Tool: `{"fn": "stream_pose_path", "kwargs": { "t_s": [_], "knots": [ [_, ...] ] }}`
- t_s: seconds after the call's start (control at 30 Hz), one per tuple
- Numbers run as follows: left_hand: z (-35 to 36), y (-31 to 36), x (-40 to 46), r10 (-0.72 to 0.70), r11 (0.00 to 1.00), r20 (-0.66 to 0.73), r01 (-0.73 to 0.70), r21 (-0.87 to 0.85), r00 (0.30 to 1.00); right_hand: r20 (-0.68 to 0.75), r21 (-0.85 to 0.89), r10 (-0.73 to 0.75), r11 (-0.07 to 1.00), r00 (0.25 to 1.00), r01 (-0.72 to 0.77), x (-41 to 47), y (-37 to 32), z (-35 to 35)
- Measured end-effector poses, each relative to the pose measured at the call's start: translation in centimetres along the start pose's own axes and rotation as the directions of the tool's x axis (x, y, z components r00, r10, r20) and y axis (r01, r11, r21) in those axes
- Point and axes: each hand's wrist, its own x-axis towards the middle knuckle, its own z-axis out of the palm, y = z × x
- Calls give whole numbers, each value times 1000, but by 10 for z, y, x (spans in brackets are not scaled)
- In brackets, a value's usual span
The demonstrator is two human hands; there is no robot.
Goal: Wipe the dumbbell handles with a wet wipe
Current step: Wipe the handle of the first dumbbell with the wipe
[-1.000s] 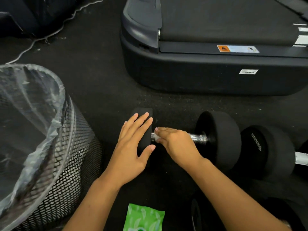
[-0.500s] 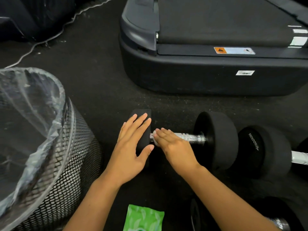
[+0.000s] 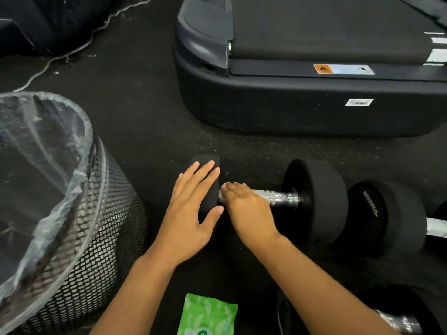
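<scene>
A black dumbbell lies on the dark floor, its knurled silver handle [image 3: 280, 198] running between a left head [image 3: 205, 160] and a right head [image 3: 319, 201]. My left hand [image 3: 191, 213] rests flat on the left head, fingers straight. My right hand [image 3: 246, 211] lies over the left end of the handle, fingers bent across it. The wet wipe is almost wholly hidden under that hand; only a pale sliver shows at the fingertips.
A green wipes pack [image 3: 208, 315] lies on the floor near me. A mesh bin with a clear liner [image 3: 96, 226] stands left. A treadmill base [image 3: 290, 110] fills the far right. A second dumbbell [image 3: 387, 218] and a third [image 3: 399, 322] lie to the right.
My right hand has slid a little left along the handle toward the left head, baring more of the handle. My left hand has stayed on the head.
</scene>
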Motion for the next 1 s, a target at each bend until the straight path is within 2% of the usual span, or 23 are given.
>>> {"fn": "stream_pose_path", "kwargs": {
  "t_s": [0.1,0.2,0.23,0.37,0.47,0.53,0.6,0.7,0.87,1.0],
  "knots": [
    [0,1,0,2,1000,10,-2,-7,1000,12,-35,-44,998,999,45,-8,8,-11],
    [0,0,-2,4,1000,13,-5,1,1000,175,30,173,983,969,-181,3,15,-30],
    [0,0,-2,4,1000,9,-4,5,1000,186,53,208,974,960,-221,8,13,-31],
    [0,-1,-2,8,1000,14,-8,-8,1000,216,83,109,988,970,-130,8,7,-29],
    [-1,-1,-1,11,1000,18,-11,-9,1000,308,124,238,950,921,-287,16,28,-37],
    [0,-1,0,6,1000,12,-6,0,1000,366,205,267,911,892,-357,31,34,-39],
    [0,0,1,-1,1000,8,1,-1,1000,386,264,209,908,899,-324,35,28,-39],
    [-1,-1,2,-3,1000,17,3,-8,1000,337,258,111,944,935,-205,21,30,-39],
    [-1,-1,1,0,1000,14,0,-4,1000,378,245,166,931,911,-272,30,39,-42],
    [0,-2,2,-5,1000,6,5,-13,1000,259,170,11,984,966,-57,10,22,-29]
  ]
}}
